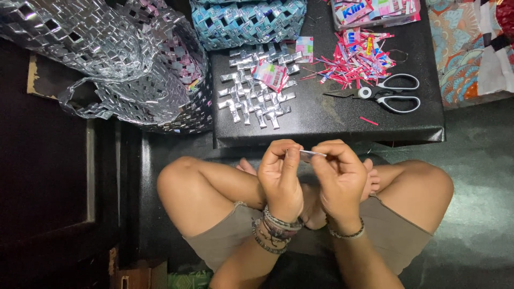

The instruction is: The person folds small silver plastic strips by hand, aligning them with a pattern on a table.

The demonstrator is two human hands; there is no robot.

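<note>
1. Left hand [280,179] and right hand [338,179] both pinch one thin silver strip [311,153] above the lap.
2. One low black table [332,126] carries one pair of scissors [385,93], one woven silver mat [257,93] (unfinished-looking) and one pile of pink strips [356,59].

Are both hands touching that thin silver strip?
Touching. The head view shows the left hand and right hand each pinching an end of the thin silver strip between fingertips.

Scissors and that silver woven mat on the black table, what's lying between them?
In the head view, only bare black table lies between the scissors and the silver woven mat; the pink strips sit farther back.
</note>
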